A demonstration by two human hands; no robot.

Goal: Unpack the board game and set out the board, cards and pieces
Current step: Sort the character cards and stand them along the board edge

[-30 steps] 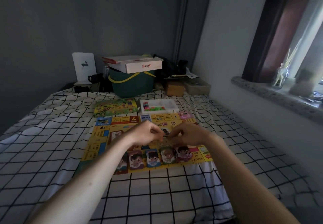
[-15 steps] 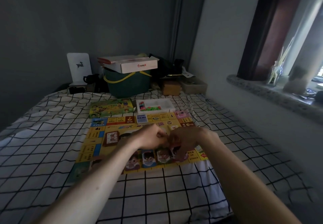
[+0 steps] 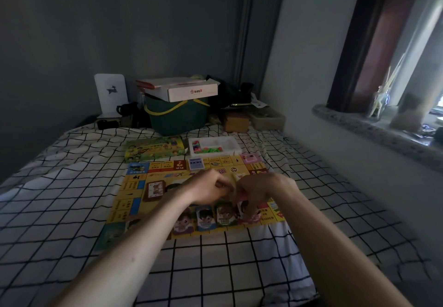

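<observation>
The yellow game board (image 3: 134, 186) lies flat on the checked bed. Both hands meet above its middle. My right hand (image 3: 262, 190) grips a pink character card (image 3: 245, 207) that stands at the right end of a row on the board's near edge. My left hand (image 3: 209, 188) has curled fingers that pinch the same card's top. Three more character cards (image 3: 205, 216) stand to its left. A brown card deck (image 3: 154, 190), a blue deck (image 3: 196, 163) and a pink deck (image 3: 249, 158) lie on the board.
Behind the board are the green game box lid (image 3: 154, 151) and a white tray (image 3: 230, 147) of coloured pieces. A green basket (image 3: 177, 119) topped by a cardboard box, a white lamp and small boxes crowd the bed's far end. A stone window sill (image 3: 374, 131) runs along the right.
Both hands stayed together and shifted slightly right and nearer over the board. My right fingers now reach down onto the pink card at the row's right end.
</observation>
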